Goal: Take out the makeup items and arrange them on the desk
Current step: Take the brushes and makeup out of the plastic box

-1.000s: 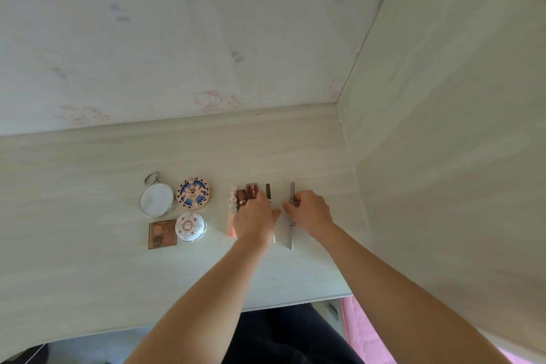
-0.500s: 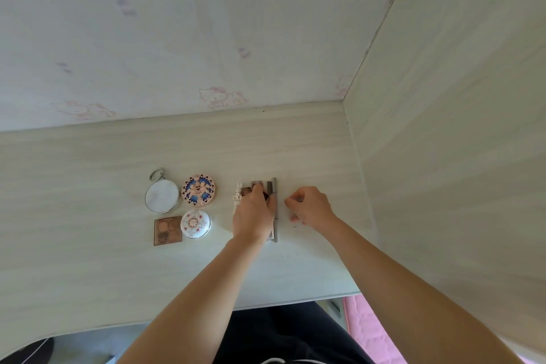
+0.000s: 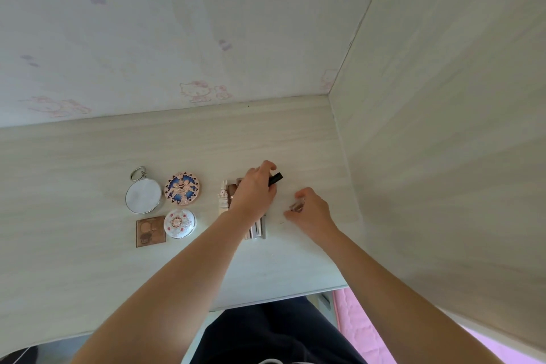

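Observation:
On the pale wooden desk (image 3: 88, 275) lie a round mirror with a ring (image 3: 143, 197), a blue-and-pink patterned compact (image 3: 181, 188), a white round compact (image 3: 179, 223) and a brown square palette (image 3: 150, 230). A row of slim tubes and pencils (image 3: 256, 227) lies side by side, partly under my left hand (image 3: 254, 192), which grips a black pen-like stick (image 3: 275, 179) above the row. A white ornate tube (image 3: 223, 198) shows at the row's left. My right hand (image 3: 310, 210) rests just right of the row, pinching a small brownish piece (image 3: 297, 206).
A wooden side panel (image 3: 443, 156) rises close on the right. The back wall (image 3: 206, 38) carries faint pink cartoon stickers. The desk's front edge runs just above my dark-clothed lap (image 3: 280, 331). Pink floor matting (image 3: 354, 319) shows at the lower right.
The grey pencil at the right was pushed left against the row. My left hand has since lifted a black stick from the row's top, and my right hand has drawn off to the right.

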A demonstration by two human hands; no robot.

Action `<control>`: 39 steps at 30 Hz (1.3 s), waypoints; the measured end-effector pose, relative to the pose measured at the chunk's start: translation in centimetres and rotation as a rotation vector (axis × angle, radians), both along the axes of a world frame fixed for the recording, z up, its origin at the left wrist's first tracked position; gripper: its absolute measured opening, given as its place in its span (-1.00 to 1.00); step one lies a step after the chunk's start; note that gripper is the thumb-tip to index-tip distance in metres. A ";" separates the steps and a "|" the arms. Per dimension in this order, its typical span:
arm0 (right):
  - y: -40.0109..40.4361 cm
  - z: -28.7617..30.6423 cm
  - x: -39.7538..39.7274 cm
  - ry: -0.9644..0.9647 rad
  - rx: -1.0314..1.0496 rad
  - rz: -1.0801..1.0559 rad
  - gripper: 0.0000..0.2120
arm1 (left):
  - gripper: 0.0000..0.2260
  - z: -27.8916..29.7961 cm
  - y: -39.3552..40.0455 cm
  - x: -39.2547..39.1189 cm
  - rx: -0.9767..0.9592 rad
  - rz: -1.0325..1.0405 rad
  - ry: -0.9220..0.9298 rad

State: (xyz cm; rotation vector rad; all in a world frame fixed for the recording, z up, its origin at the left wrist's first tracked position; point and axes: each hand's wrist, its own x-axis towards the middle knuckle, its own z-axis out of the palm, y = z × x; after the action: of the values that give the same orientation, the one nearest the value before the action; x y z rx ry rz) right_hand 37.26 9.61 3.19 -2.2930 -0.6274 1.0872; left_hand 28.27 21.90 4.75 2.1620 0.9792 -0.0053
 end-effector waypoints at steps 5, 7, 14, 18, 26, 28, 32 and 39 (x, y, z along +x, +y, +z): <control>-0.7 -0.2 -0.1 -0.060 -0.003 -0.005 -0.61 | -0.68 0.0 -0.7 0.9 0.030 -0.050 0.069; -0.8 -0.2 0.0 -0.129 -0.027 0.042 -0.63 | -0.64 -0.1 -1.3 0.9 0.104 -0.067 0.093; -0.6 0.4 0.2 -0.261 0.001 0.123 -0.64 | -0.77 -1.5 -2.1 0.6 0.289 -0.290 0.288; -0.1 0.5 0.9 -0.300 -0.026 0.163 -0.58 | -0.72 -2.2 -2.4 0.2 0.357 -0.364 0.355; 1.9 0.6 2.0 -0.395 -0.059 0.422 -0.36 | -0.70 -2.0 -2.0 -0.9 0.459 -0.348 0.341; 2.3 0.4 2.1 -0.373 -0.033 0.427 -0.35 | -0.71 -1.6 -1.9 -1.4 0.510 -0.335 0.341; 2.8 0.2 2.2 -0.293 0.058 0.414 -0.34 | -0.69 -1.7 -1.8 -2.0 0.531 -0.307 0.317; 2.3 0.5 2.8 -0.289 0.100 0.404 -0.29 | -0.62 -1.7 -2.3 -2.5 0.490 -0.274 0.302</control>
State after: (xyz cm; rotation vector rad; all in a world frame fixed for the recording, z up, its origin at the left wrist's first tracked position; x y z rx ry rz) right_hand 40.11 11.89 3.69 -2.3100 -1.2734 0.8701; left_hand 25.74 19.56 3.04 2.7967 0.9068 -0.2541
